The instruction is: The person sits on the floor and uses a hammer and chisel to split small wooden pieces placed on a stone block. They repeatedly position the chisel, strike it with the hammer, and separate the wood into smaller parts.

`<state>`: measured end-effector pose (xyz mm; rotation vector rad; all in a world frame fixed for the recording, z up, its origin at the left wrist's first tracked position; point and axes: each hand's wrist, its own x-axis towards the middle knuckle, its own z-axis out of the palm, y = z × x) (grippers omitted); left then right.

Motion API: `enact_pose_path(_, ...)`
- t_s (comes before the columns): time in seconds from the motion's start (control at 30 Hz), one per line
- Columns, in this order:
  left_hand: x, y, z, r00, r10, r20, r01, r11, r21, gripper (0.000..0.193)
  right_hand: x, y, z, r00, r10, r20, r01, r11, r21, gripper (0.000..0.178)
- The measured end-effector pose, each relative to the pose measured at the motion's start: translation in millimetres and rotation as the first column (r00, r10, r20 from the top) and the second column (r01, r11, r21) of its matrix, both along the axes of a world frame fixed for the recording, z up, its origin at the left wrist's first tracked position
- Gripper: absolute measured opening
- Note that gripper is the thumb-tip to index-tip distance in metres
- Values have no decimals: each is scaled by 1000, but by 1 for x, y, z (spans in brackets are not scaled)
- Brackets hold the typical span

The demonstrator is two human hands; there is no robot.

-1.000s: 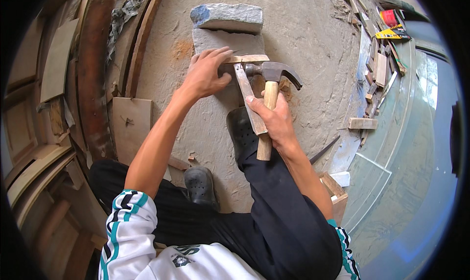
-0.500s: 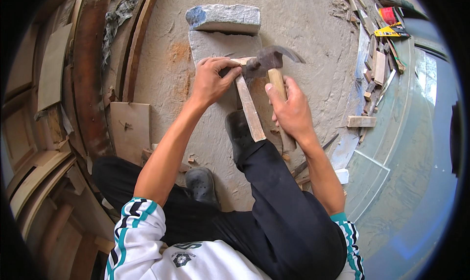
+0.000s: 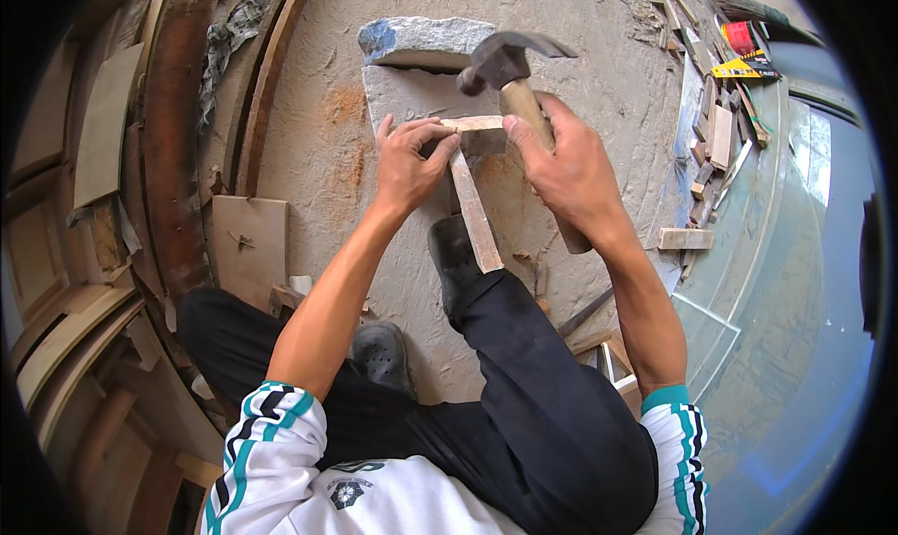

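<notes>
Surroundings, left: long brown timber beam (image 3: 182,142), rough-faced; leaning wooden panels (image 3: 103,133); square plywood board (image 3: 251,240), flat on the ground. Surroundings, right: scattered wood offcuts (image 3: 721,137), blocky and slim; red can (image 3: 738,37); yellow-and-black package (image 3: 745,66); glass sheet (image 3: 748,348), dusty, greenish to blue. Far: pale stone block (image 3: 428,44), coarse, blue at its left end, lying on a smoother grey slab (image 3: 402,86). Ground: uneven, trowelled cement, with an orange dust patch left of the slab. Near: two dark clogs, the right one (image 3: 453,259) beside the strip's near end.

Obstructions: hammer head overlaps the right corner of the stone block; left hand covers the crosspiece's left end.

Items in hand: wooden strip (image 3: 475,212), narrow, weathered, running from the crosspiece towards the right knee; crosspiece (image 3: 477,123), short, paler, set crosswise at the slab's near edge; claw hammer (image 3: 501,64), dark metal head, round wooden handle, raised apart from the wood.

Left hand (image 3: 412,166): clamped on the crosspiece where the strip meets it; whether fingertips also pinch a nail is too small to tell. Right hand (image 3: 571,166): wrapped around the hammer handle.
</notes>
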<state>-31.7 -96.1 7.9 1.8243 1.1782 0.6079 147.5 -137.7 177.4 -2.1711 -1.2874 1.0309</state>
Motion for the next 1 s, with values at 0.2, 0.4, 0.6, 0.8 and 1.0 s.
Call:
enact_pose_path(0.2,0,0,2,1000,-22,-3,22,1000,3,20,-2,-12,-29,987,158,39,-159,987,11,32)
enact_pose_path(0.4,0,-3,-1,999,26,44,-28,998,50,18,-1,-5,-4,998,-54,-42,58,993,98,32)
enact_pose_path(0.6,5,-8,0,996,67,57,-71,995,67,17,-10,-17,-30,996,0,-91,4,999,38,33)
enact_pose_path(0.8,3,-6,0,996,47,74,-50,998,35,18,-16,-30,-32,986,-129,-105,126,991,-32,43)
enact_pose_path(1.0,2,-7,2,999,29,27,-30,999,44,18,-6,-22,-16,990,-95,-101,88,994,-73,45)
